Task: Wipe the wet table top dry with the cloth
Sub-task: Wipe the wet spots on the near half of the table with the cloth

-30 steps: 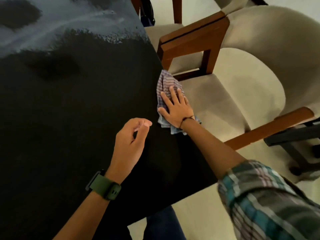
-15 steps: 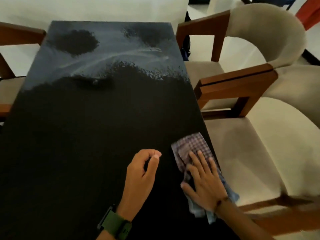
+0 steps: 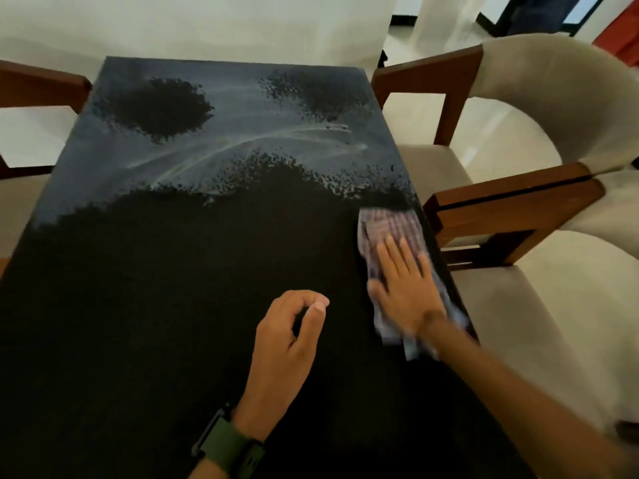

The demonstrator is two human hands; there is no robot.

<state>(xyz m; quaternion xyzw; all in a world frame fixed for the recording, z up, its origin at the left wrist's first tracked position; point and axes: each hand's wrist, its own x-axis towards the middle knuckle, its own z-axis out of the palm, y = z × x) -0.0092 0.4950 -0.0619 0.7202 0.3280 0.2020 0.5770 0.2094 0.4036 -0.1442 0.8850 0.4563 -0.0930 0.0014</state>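
Cloth (image 3: 390, 226) pressed flat under right hand (image 3: 405, 291), fingers straight; left hand (image 3: 284, 340) loosely curled, empty.

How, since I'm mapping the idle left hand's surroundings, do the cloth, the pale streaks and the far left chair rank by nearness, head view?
1. cloth, just right of the left hand.
2. pale streaks, ahead on the table top.
3. far left chair, beyond its left edge.
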